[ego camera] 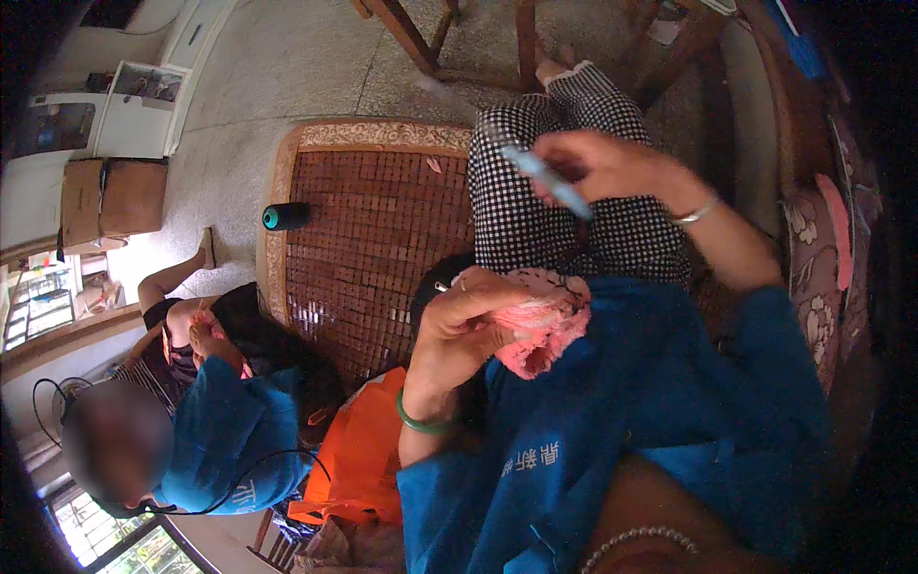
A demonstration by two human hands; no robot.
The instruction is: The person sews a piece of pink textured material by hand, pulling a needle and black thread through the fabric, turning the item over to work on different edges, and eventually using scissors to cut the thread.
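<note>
My left hand [452, 337], with a green bangle at its wrist, grips a bundle of fuzzy pink and white fabric [545, 323] in front of my blue shirt. Dark thread or stitching runs along the top of the bundle, and its lower end shows a rolled hollow. A small shiny metal tip [439, 286] shows by the fingers; what it belongs to is unclear. Over my checked trousers, my right hand [595, 165] holds a slim light-blue tool [549, 183], too blurred to name exactly. The right hand and the bundle are apart.
To my left lies a brown tile mat [380, 229] with a dark thread cone [285, 216] at its edge and a pink scrap [434, 165]. A co-worker [222, 430] sits nearby holding something pink. An orange bag [362, 445] stands between us. Wooden legs [409, 36] stand ahead.
</note>
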